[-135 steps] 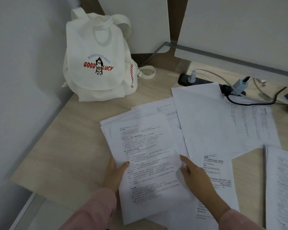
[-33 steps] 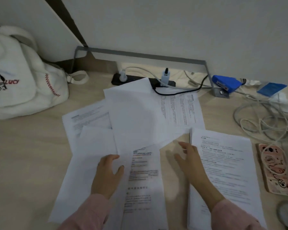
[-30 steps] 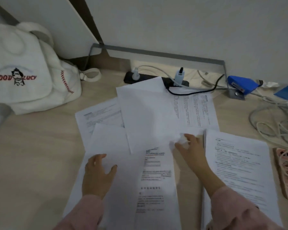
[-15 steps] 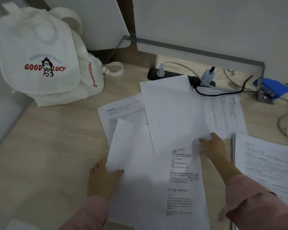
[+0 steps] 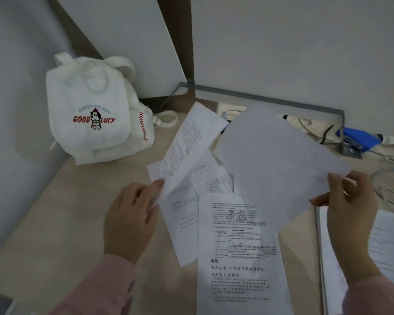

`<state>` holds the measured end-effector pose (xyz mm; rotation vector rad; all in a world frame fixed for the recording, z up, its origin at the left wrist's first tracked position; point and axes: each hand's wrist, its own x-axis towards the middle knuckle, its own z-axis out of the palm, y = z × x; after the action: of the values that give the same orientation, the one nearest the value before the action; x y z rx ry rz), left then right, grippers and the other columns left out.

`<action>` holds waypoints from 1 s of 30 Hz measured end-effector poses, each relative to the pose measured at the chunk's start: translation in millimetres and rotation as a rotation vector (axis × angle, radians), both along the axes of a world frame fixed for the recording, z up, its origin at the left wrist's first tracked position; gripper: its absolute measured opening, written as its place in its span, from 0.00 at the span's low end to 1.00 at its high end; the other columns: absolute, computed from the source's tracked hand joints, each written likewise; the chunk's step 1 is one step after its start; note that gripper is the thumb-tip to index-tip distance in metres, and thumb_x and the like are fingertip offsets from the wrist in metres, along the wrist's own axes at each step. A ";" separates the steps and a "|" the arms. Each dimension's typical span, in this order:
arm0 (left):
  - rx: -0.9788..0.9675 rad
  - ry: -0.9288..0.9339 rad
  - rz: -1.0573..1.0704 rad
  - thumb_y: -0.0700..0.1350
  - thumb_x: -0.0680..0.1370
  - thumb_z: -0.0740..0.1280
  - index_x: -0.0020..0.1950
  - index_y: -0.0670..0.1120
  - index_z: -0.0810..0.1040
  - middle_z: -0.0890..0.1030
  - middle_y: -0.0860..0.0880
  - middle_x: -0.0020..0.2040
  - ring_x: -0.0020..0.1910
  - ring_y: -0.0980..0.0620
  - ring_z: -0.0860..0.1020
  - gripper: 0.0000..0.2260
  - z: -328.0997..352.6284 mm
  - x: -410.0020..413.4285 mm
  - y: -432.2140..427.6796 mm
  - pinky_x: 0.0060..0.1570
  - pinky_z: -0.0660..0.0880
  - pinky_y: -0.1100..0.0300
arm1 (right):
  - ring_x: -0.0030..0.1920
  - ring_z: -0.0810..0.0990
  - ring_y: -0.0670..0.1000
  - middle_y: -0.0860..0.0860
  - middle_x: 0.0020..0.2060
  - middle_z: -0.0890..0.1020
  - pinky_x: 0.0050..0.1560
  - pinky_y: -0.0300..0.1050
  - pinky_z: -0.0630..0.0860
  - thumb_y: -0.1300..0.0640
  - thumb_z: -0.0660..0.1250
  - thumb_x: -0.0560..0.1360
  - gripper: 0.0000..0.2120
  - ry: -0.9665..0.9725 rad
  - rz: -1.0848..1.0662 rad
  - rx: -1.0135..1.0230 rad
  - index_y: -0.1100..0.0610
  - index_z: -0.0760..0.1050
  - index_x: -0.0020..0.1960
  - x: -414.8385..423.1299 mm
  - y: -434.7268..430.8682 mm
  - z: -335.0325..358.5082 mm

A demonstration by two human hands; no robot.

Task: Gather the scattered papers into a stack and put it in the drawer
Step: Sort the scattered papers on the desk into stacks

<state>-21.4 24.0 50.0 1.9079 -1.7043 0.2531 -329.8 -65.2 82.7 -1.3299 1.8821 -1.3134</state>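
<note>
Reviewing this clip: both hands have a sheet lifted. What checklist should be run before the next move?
1. Left hand grips printed sheet: ok.
2. Right hand pinches blank sheet: ok.
3. Lifted sheets squared together: not ok, they angle apart.
4. All papers gathered: not ok; table page and right-side pile lie on the desk.
5. Drawer open: cannot tell, not in view.

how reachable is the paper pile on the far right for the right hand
Probably yes: the paper pile lies flat right beside the right hand. But that hand is pinching a blank sheet, so it would need to lay it down first.
</note>
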 end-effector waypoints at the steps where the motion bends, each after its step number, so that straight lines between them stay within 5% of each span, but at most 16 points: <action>1: 0.004 -0.052 -0.065 0.40 0.71 0.61 0.55 0.44 0.80 0.76 0.46 0.38 0.39 0.52 0.68 0.15 -4.3 -4.0 -1.4 0.35 0.70 0.60 | 0.27 0.81 0.47 0.55 0.39 0.80 0.33 0.47 0.76 0.51 0.60 0.78 0.09 0.011 -0.013 -0.021 0.42 0.66 0.40 -0.6 4.4 4.3; 5: 0.252 -0.071 -0.198 0.40 0.62 0.73 0.53 0.46 0.79 0.76 0.49 0.39 0.40 0.53 0.69 0.20 -46.4 -26.1 -0.2 0.35 0.76 0.58 | 0.36 0.83 0.50 0.43 0.36 0.82 0.44 0.56 0.79 0.51 0.60 0.78 0.07 -0.002 -0.039 -0.010 0.43 0.67 0.42 -4.8 20.4 0.7; 8: 0.479 -0.057 -0.256 0.43 0.55 0.79 0.47 0.49 0.81 0.76 0.53 0.37 0.35 0.54 0.77 0.21 -84.0 -37.1 9.2 0.32 0.76 0.62 | 0.40 0.84 0.50 0.45 0.37 0.82 0.50 0.57 0.78 0.53 0.61 0.78 0.07 -0.034 -0.038 0.009 0.44 0.69 0.42 -6.2 32.8 -11.2; 11: 0.611 0.011 -0.328 0.50 0.59 0.75 0.46 0.54 0.79 0.75 0.57 0.38 0.36 0.57 0.77 0.17 -105.6 -42.9 22.8 0.34 0.75 0.67 | 0.42 0.82 0.41 0.43 0.38 0.83 0.49 0.36 0.77 0.56 0.63 0.76 0.06 -0.042 0.054 0.051 0.46 0.73 0.43 -2.0 44.5 -24.8; 14: 0.729 0.124 -0.327 0.58 0.71 0.57 0.58 0.54 0.76 0.75 0.57 0.51 0.51 0.57 0.77 0.20 -115.0 -43.3 31.8 0.51 0.73 0.65 | 0.41 0.78 0.33 0.38 0.43 0.81 0.38 0.23 0.70 0.58 0.65 0.75 0.03 0.033 0.261 0.171 0.52 0.75 0.43 10.2 59.8 -44.1; 19: 0.742 0.310 0.021 0.53 0.77 0.61 0.68 0.50 0.68 0.66 0.51 0.69 0.69 0.50 0.64 0.20 -116.5 -18.6 33.0 0.65 0.65 0.59 | 0.48 0.78 0.36 0.39 0.46 0.80 0.46 0.22 0.69 0.61 0.67 0.74 0.09 0.081 0.502 0.373 0.47 0.75 0.42 32.1 83.1 -92.8; 23: 0.767 0.478 0.454 0.54 0.72 0.68 0.75 0.46 0.54 0.54 0.43 0.76 0.75 0.44 0.51 0.37 -115.7 7.9 35.1 0.72 0.56 0.50 | 0.49 0.75 0.35 0.46 0.44 0.80 0.47 0.21 0.67 0.62 0.67 0.73 0.09 0.092 0.540 0.470 0.47 0.75 0.42 41.8 93.0 -120.7; 30: 0.734 0.509 0.514 0.55 0.66 0.74 0.75 0.42 0.51 0.60 0.40 0.73 0.73 0.42 0.55 0.47 -125.6 25.7 31.2 0.71 0.53 0.49 | 0.50 0.76 0.35 0.45 0.46 0.81 0.47 0.21 0.69 0.68 0.65 0.73 0.11 0.039 0.504 0.550 0.52 0.76 0.42 40.4 91.5 -136.7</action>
<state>4.2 55.2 -75.6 2.6129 -0.9991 -0.7141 -289.4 26.3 -54.0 -1.3941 1.6107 -0.4758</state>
